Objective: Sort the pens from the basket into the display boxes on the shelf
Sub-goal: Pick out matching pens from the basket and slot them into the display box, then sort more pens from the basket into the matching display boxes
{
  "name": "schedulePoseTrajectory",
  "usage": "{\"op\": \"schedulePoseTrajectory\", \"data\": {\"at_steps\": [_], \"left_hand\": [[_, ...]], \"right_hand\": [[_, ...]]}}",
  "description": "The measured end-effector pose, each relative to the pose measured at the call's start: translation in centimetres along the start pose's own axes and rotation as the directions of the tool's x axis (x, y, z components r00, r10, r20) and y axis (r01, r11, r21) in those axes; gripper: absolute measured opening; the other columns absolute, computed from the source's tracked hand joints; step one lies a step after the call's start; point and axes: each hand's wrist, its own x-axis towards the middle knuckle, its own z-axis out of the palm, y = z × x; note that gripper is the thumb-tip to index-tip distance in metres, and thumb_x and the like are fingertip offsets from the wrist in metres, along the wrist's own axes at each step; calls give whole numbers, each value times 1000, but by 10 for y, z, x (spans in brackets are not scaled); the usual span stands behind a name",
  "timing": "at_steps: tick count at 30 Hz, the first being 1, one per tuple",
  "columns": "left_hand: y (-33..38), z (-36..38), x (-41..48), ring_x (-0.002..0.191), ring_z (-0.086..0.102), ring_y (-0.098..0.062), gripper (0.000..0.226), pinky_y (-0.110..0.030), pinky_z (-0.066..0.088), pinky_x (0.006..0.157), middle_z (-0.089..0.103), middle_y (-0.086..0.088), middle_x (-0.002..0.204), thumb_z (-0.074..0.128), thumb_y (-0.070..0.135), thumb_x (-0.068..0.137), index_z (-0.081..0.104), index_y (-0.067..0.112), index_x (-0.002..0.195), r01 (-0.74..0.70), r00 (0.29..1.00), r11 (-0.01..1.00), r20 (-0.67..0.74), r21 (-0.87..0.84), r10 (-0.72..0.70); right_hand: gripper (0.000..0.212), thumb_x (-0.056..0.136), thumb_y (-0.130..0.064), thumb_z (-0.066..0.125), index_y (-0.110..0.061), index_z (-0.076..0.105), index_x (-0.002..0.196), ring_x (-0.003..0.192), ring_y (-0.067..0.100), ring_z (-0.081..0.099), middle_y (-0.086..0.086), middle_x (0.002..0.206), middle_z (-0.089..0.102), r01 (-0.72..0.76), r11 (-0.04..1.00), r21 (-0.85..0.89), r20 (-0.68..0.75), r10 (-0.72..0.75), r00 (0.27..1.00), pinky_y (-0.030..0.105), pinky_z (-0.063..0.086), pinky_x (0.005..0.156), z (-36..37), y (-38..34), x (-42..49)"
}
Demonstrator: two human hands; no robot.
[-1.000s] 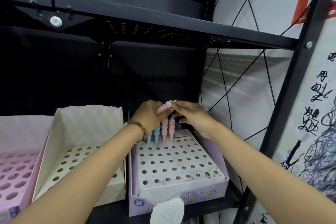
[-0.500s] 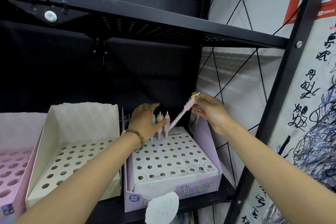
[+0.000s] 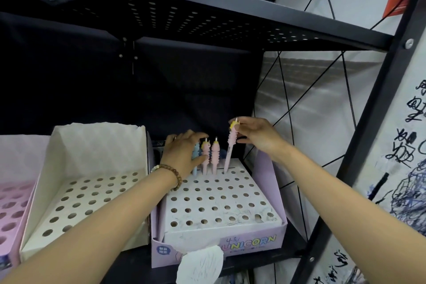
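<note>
Right hand (image 3: 258, 137): thumb and forefinger pinch the yellow-capped top of a pink pen (image 3: 230, 152), the other fingers loosely curled behind it. The pen has a ribbed, bead-like upper grip and a smooth slim barrel. It leans slightly, and its lower end appears to sit in a hole of the back row, though the rim hides the tip.

Left hand (image 3: 182, 152): fingers spread and nearly straight, lying over the tops of the pens already standing. The thumb touches the nearer of two pink pens (image 3: 214, 157), and a blue pen (image 3: 196, 157) stands partly hidden behind the palm. A bracelet (image 3: 171, 176) of round brown and pale beads circles the wrist.

All these pens stand upright along the rear row of a white insert (image 3: 221, 203). This is a flat card panel punched with regular round holes and scuffed with ink marks near the front. The insert fills a lilac box (image 3: 274, 173) of thin card, lettered UNICORN on its front wall.

Just beside it on the left stands a cream box (image 3: 99, 145) with a similar punched panel. Both rest under a black metal shelf (image 3: 207, 18) with perforated sheet.
</note>
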Motion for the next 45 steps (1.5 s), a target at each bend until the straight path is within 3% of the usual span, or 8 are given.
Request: {"op": "schedulePoseTrajectory", "data": {"at_steps": [12, 17, 23, 27, 31, 34, 41, 45], "left_hand": [[2, 1, -1, 112, 49, -15, 51, -25, 17, 98, 52, 5, 120, 58, 42, 88, 42, 34, 136, 14, 1000, 1000, 12, -2, -14], [21, -21, -12, 140, 24, -19, 58, -31, 2, 115, 38, -1, 148, 53, 42, 92, 33, 26, 145, 20, 996, 1000, 93, -21, -18], [90, -57, -112, 116, 49, 0, 40, -19, 39, 99, 59, 12, 123, 49, 51, 88, 56, 30, 121, -65, 978, 837, 131, -544, 160], [148, -34, -202, 91, 62, 3, 19, -15, 48, 81, 68, 15, 96, 57, 39, 89, 65, 30, 103, 189, 737, 636, 536, -748, 411], [198, 30, -261, 106, 58, -9, 32, -22, 46, 91, 64, 1, 115, 51, 33, 95, 60, 13, 118, 269, 374, 738, 773, -619, 513], [227, 83, -289, 129, 44, -22, 56, -25, 36, 102, 42, -9, 146, 45, 43, 96, 38, 10, 141, 102, 161, 884, 884, -457, 439], [278, 159, -333, 124, 49, -32, 76, -41, 40, 105, 43, -15, 143, 67, 40, 85, 33, 2, 142, -101, 14, 882, 886, -461, 464], [287, 181, -359, 92, 56, -27, 89, -36, 48, 75, 56, -13, 114, 61, 70, 74, 43, 4, 131, -395, 15, 880, 956, -264, 294]], "right_hand": [[30, 95, -16, 55, -11, 57, 124, 95, 14, 64, 6, 110, 66, -224, 969, -104, 171, 239, 956, 21, 55, 80, 14, 23, -4], [41, 97, -16, 51, -13, 44, 138, 114, 15, 57, 9, 131, 57, -167, 984, -58, 72, 171, 983, 23, 50, 93, 15, 17, -29], [25, 95, -29, 54, -25, 63, 118, 110, 13, 63, -1, 122, 66, -95, 995, 15, 236, 89, 968, 25, 53, 89, -23, -13, -155], [26, 93, -31, 56, -15, 68, 109, 102, 14, 66, 0, 110, 71, -303, 953, -20, 334, 292, 896, 22, 53, 84, -51, 23, -274], [18, 93, -27, 56, -17, 69, 99, 86, -2, 60, -13, 93, 67, -505, 770, -390, 384, 634, 671, 18, 46, 81, -66, 101, -378], [19, 96, -17, 52, -8, 66, 105, 66, -7, 56, -4, 86, 63, -690, 618, -376, 243, 785, 570, 12, 43, 63, -70, 152, -432], [30, 96, -9, 50, 3, 56, 124, 91, 28, 63, 17, 107, 65, -847, 479, 230, -84, 877, 473, 32, 50, 80, -72, 202, -474], [34, 96, -10, 50, 3, 52, 128, 88, 23, 61, 20, 116, 63, -866, 378, 327, -52, 922, 383, 28, 49, 77, -68, 214, -493]]}}
